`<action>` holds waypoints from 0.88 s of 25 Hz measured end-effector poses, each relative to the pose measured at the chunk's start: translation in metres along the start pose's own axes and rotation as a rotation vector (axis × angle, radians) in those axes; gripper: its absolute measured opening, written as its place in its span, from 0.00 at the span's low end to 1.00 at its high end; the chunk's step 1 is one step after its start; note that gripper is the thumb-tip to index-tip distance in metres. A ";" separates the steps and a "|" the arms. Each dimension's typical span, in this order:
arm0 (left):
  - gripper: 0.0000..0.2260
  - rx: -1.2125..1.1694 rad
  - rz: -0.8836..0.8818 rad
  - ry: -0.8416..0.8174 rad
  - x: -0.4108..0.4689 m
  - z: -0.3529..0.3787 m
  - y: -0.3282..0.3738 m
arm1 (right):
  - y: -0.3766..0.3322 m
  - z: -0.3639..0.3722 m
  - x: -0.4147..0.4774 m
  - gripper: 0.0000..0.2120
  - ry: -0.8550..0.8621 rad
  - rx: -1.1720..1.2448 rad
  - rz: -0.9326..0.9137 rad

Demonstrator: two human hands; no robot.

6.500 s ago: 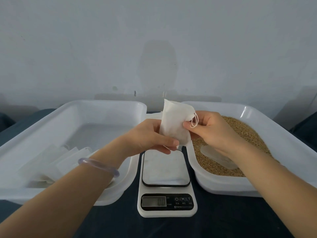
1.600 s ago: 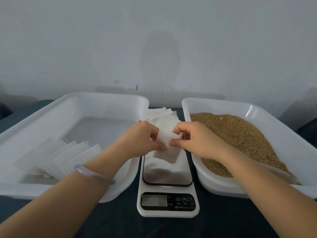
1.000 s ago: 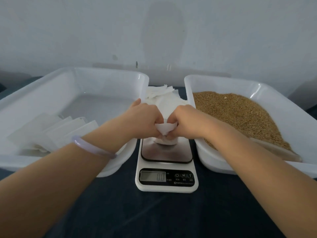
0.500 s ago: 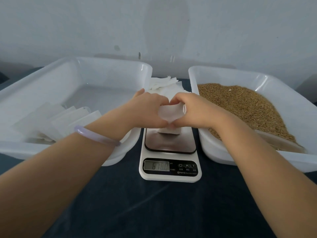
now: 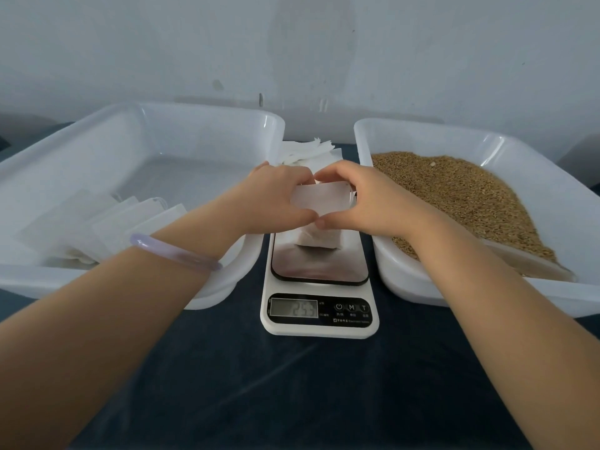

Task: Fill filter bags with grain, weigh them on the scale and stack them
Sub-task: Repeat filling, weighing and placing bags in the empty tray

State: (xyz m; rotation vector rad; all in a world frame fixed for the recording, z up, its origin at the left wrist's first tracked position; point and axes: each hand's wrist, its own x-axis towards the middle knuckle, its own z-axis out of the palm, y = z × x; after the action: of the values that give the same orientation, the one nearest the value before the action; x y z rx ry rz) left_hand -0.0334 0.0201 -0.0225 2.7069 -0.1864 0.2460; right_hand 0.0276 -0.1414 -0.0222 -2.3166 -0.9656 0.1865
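Change: since the earliest frame the white paper filter bag (image 5: 319, 199) has come down from mid-air, and its lower end now sits on the scale; in the last half second the readout's digits have changed.
Left hand (image 5: 276, 196): fingers curled, thumb and fingertips pinching the left side of the filter bag's top edge; a pale lilac glass bangle (image 5: 175, 252) rings the wrist.
Right hand (image 5: 368, 201): fingers curled too, pinching the right side of the same edge, thumb tip nearly meeting the left thumb below the bag's mouth.
Scale: the white digital kitchen scale (image 5: 319, 326) stands between the two trays; its grey display (image 5: 293, 308) is lit, but the digits are too blurred to read.
Left tray: the white plastic tray (image 5: 207, 125) holds a row of flat filled bags (image 5: 107, 222) overlapping in its near left corner.
Right tray: the matching white plastic tray (image 5: 422, 129) holds a heap of brown grain (image 5: 454, 196), with a translucent scoop (image 5: 532, 266) lying at the near edge.
Behind the scale: a loose pile of empty white bags (image 5: 308, 152) sits between the trays.
Table: a dark blue cloth (image 5: 292, 384) covers it.
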 end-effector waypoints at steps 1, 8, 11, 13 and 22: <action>0.10 -0.009 -0.001 -0.003 0.000 0.000 0.000 | 0.000 0.000 0.000 0.32 0.012 0.010 -0.001; 0.07 -0.032 -0.021 -0.015 0.000 0.000 -0.003 | 0.000 0.000 -0.001 0.31 0.067 0.082 0.005; 0.07 -0.034 -0.020 -0.014 0.000 0.001 -0.003 | 0.000 0.000 -0.001 0.29 0.068 0.090 0.005; 0.06 -0.034 -0.020 -0.017 0.000 0.002 -0.004 | 0.001 0.000 0.000 0.28 0.075 0.090 0.002; 0.05 -0.040 -0.048 -0.018 0.000 0.001 -0.002 | 0.005 0.002 0.002 0.22 0.072 -0.018 -0.016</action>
State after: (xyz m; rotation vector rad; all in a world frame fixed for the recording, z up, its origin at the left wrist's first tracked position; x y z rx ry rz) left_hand -0.0332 0.0220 -0.0244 2.6710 -0.1303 0.2017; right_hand 0.0309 -0.1420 -0.0264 -2.3148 -0.9528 0.0876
